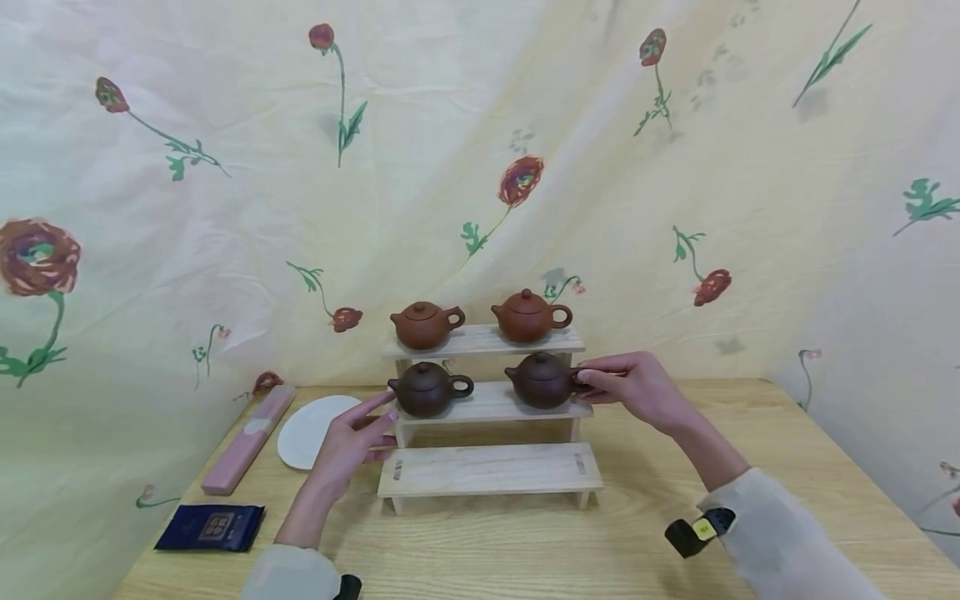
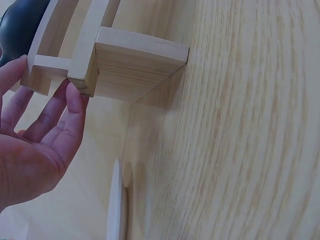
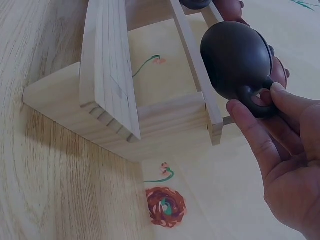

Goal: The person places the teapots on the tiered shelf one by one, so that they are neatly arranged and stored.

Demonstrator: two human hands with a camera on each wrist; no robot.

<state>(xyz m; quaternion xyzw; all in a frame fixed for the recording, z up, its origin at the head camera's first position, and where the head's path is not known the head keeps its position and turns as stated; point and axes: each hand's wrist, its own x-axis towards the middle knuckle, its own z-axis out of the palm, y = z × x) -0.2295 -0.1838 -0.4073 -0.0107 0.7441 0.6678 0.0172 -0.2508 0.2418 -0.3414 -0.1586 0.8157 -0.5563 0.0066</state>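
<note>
A small wooden tiered stand [image 1: 491, 471] holds two reddish-brown teapots, the left one [image 1: 425, 326] and the right one [image 1: 527, 317], on its top tier. On the middle tier sits a dark brown teapot [image 1: 426, 390]. Another dark teapot [image 1: 542, 381] is at that tier's right end; my right hand [image 1: 637, 390] pinches its handle between thumb and fingers. In the right wrist view this teapot [image 3: 237, 60] appears at the shelf edge; contact with the board cannot be told. My left hand [image 1: 352, 442] touches the stand's left end with loosely extended fingers, close beside the left dark teapot.
Left of the stand, a white plate [image 1: 307, 433] lies on the wooden table [image 1: 480, 558]. Beyond it are a long pink case [image 1: 247, 442] and a dark blue packet [image 1: 210, 527]. Flower-patterned cloth [image 1: 420, 167] hangs behind the table.
</note>
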